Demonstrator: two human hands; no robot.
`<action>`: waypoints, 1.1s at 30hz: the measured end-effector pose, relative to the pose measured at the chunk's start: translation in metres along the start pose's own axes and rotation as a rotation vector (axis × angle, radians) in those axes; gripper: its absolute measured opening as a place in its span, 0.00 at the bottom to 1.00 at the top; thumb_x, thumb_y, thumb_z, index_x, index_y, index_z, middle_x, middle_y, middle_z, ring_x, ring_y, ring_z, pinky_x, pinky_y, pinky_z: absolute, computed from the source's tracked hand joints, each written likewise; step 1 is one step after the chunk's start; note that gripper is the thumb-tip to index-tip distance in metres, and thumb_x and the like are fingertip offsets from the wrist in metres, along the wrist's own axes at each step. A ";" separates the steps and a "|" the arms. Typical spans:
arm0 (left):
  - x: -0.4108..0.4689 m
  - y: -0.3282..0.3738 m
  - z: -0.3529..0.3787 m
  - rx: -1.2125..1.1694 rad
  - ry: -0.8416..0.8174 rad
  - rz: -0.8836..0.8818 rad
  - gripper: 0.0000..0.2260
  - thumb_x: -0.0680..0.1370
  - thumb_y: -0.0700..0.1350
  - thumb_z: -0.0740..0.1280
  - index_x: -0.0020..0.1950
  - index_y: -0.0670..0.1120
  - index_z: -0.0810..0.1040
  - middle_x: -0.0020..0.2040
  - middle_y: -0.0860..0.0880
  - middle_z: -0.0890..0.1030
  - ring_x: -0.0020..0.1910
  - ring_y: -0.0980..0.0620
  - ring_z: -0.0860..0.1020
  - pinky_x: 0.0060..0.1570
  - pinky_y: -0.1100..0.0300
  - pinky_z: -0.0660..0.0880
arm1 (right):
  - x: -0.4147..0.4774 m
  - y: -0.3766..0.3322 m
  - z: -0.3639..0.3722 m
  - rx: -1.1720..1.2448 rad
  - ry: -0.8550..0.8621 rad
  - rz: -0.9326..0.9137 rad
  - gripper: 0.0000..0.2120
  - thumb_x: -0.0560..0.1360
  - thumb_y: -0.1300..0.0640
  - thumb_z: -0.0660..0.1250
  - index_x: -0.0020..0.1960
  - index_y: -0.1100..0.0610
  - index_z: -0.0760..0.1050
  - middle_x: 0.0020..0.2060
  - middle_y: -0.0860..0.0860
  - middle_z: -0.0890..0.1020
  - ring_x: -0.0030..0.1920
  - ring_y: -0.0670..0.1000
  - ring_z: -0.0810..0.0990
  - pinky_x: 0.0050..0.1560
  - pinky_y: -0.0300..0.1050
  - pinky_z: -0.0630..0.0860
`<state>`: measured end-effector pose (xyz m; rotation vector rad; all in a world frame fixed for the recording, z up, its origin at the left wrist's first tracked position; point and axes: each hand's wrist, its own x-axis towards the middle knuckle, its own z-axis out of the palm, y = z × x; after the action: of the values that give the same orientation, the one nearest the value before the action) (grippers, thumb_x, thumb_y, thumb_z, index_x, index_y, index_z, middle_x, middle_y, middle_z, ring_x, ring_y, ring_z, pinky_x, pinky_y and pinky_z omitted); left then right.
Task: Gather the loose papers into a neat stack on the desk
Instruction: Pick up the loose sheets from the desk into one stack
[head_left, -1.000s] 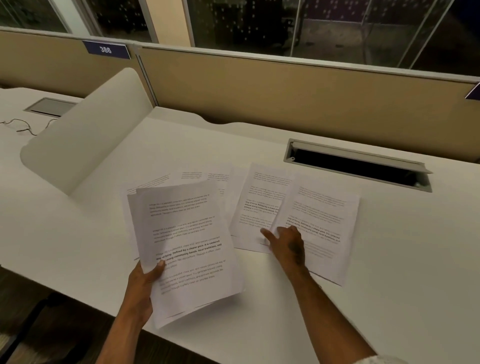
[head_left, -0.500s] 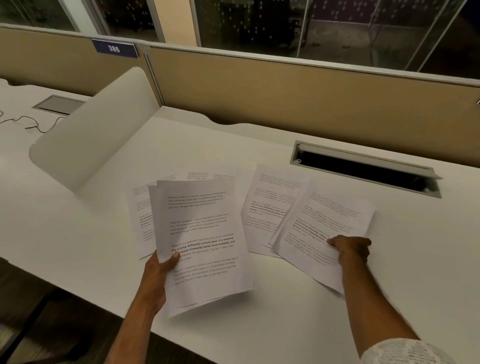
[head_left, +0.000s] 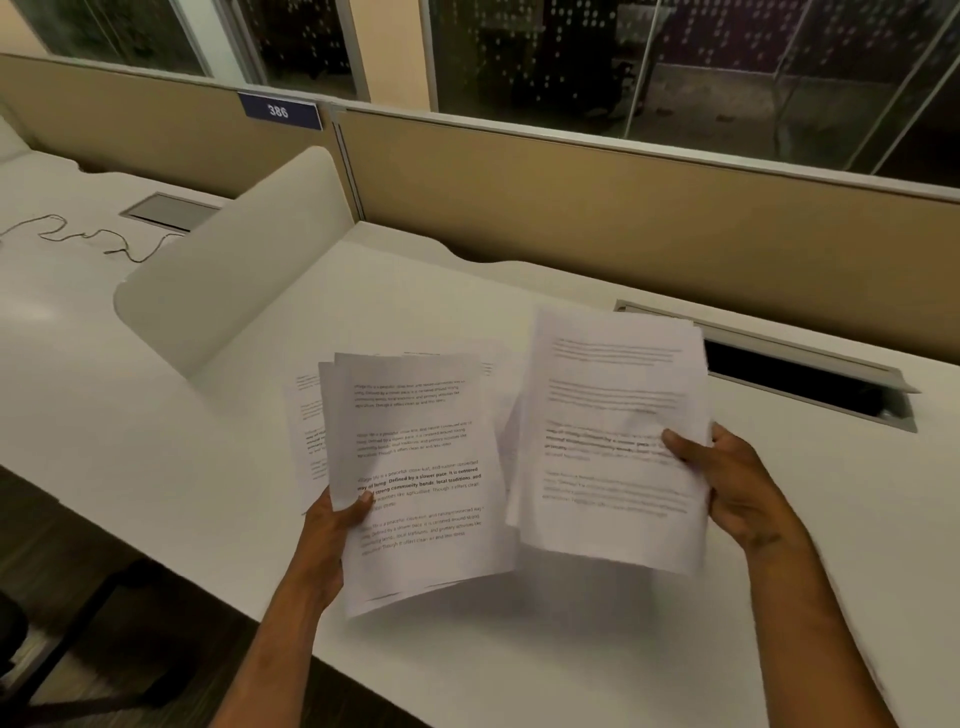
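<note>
My left hand (head_left: 335, 525) grips a bundle of printed papers (head_left: 421, 467) by its lower left edge, held above the white desk (head_left: 182, 467). My right hand (head_left: 727, 483) pinches a second sheet or small bundle (head_left: 613, 431) by its right edge, lifted off the desk and blurred with motion. The two bundles hang side by side, their inner edges nearly touching. More printed sheets (head_left: 306, 431) lie on the desk behind the left bundle, mostly hidden by it.
An open cable tray slot (head_left: 810, 384) sits in the desk at back right. A curved white divider (head_left: 223, 291) stands at the left, a tan partition (head_left: 571, 208) runs along the back. A thin cable (head_left: 88, 239) lies on the neighbouring desk.
My right hand has closed on the right-hand papers and lifted them off the desk toward the left bundle. The left hand keeps holding its bundle, now slightly higher.
</note>
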<state>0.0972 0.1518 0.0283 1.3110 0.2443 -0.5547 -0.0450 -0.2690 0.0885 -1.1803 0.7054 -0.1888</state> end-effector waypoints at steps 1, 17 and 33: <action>0.000 0.000 0.001 -0.002 -0.006 0.001 0.20 0.78 0.37 0.67 0.71 0.43 0.74 0.61 0.35 0.83 0.56 0.33 0.82 0.45 0.43 0.85 | 0.000 0.004 0.009 -0.001 -0.041 0.015 0.25 0.65 0.58 0.77 0.61 0.59 0.79 0.53 0.57 0.87 0.51 0.58 0.87 0.46 0.50 0.85; -0.018 -0.007 0.023 -0.126 -0.150 -0.117 0.25 0.80 0.64 0.59 0.65 0.50 0.82 0.58 0.38 0.85 0.51 0.37 0.86 0.47 0.42 0.84 | -0.013 0.092 0.155 -0.287 -0.221 0.014 0.34 0.76 0.60 0.72 0.77 0.50 0.59 0.67 0.45 0.74 0.64 0.46 0.75 0.69 0.48 0.71; -0.003 0.001 -0.046 0.014 0.013 -0.029 0.17 0.77 0.43 0.70 0.67 0.50 0.77 0.57 0.40 0.86 0.54 0.37 0.85 0.46 0.43 0.84 | 0.054 0.081 0.139 -0.962 0.529 0.172 0.34 0.77 0.40 0.66 0.71 0.64 0.66 0.67 0.66 0.71 0.65 0.65 0.72 0.62 0.59 0.73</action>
<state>0.1016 0.1965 0.0191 1.3269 0.2707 -0.5730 0.0621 -0.1548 0.0216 -1.9999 1.4473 0.0023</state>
